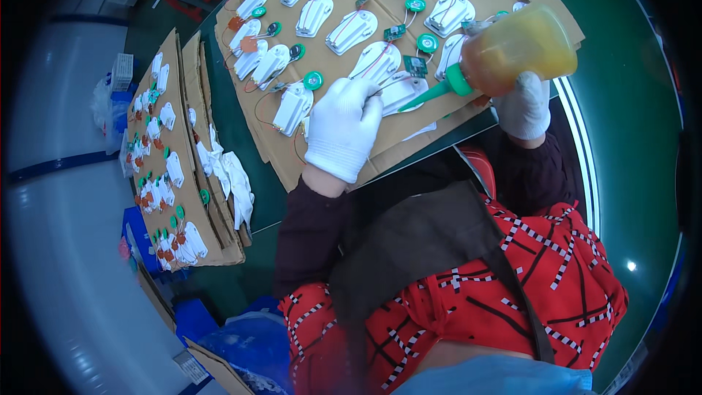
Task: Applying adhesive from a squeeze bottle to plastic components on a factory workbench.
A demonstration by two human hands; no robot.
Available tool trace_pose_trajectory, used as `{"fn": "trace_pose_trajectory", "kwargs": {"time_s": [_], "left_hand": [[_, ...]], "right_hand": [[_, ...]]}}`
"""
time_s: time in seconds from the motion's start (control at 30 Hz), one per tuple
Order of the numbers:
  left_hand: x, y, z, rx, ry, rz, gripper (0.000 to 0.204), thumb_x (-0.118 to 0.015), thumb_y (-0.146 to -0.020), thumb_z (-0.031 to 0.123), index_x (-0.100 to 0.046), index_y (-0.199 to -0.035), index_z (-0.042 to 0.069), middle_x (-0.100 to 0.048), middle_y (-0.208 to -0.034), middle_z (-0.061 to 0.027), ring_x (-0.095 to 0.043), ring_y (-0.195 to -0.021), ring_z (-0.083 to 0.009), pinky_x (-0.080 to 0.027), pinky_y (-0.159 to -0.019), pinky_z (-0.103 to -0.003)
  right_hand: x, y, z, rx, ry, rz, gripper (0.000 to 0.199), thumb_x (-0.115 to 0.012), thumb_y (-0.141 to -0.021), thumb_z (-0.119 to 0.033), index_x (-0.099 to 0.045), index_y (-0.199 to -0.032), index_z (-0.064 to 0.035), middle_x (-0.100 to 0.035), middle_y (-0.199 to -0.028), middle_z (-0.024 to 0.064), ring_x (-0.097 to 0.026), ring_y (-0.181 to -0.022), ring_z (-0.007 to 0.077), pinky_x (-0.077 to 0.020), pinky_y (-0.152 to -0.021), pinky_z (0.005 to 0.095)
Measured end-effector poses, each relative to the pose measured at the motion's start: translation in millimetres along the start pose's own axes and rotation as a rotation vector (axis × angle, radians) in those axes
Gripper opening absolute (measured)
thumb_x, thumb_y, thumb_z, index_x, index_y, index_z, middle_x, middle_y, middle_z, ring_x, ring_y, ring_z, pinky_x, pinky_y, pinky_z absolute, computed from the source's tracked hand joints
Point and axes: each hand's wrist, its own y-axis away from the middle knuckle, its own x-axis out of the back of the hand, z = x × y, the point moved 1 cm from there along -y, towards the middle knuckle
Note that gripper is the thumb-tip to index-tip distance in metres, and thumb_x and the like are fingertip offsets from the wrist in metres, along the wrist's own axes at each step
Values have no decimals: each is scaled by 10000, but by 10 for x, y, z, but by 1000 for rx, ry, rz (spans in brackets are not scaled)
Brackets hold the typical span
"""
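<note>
My right hand (525, 107), in a white knit glove, is wrapped round a squeeze bottle (523, 51) of amber liquid. The bottle is tilted, its green nozzle (428, 95) slanting down to the left against a white plastic casing (401, 91). At that casing's left end my left hand (342, 128), also gloved, is closed with thumb and forefinger on its edge; the other fingers are curled out of sight. Just beyond lie another white casing (376, 61), a small green circuit board (415, 66) and a round green disc (427, 43) on wires.
Rows of similar casings with wired discs and orange pieces cover the cardboard sheet (285, 73). A second loaded cardboard sheet (216, 227) stands at the left, with white cloth gloves (234, 183) on its edge. Below are blue plastic bags (248, 344). A bright light strip (581, 153) runs at right.
</note>
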Motion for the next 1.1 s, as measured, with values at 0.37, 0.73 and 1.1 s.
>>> {"fn": "trace_pose_trajectory", "kwargs": {"time_s": [0.37, 0.73, 1.1], "left_hand": [[-43, 42, 84, -92, -140, 143, 72, -625, -733, 91, -615, -801, 70, -592, -734, -104, -594, -683, -277, -462, -603, -374], [-45, 25, 113, 61, 39, 193, 73, -621, -734, 24, -584, -793, 2, -557, -738, -76, -576, -593, -155, -459, -555, -258], [-107, 62, -89, 359, 427, 121, 72, -614, -744, 25, -566, -784, -11, -562, -694, -37, -537, -582, -64, -424, -538, -207]], "right_hand": [[10, -61, 83, 79, 52, 50, 803, -701, -676, -489, -376, -1241, -20, -539, -1135, 167, -540, -1061, 279, -442, -910, 400], [-322, 59, 15, 60, 107, -59, 744, -804, -640, -204, -404, -1236, -4, -547, -1147, 128, -543, -1058, 248, -447, -893, 379], [-406, 49, 151, 163, 29, -63, 685, -847, -584, -174, -507, -1161, -30, -613, -1049, 69, -601, -929, 158, -486, -808, 295]]}}
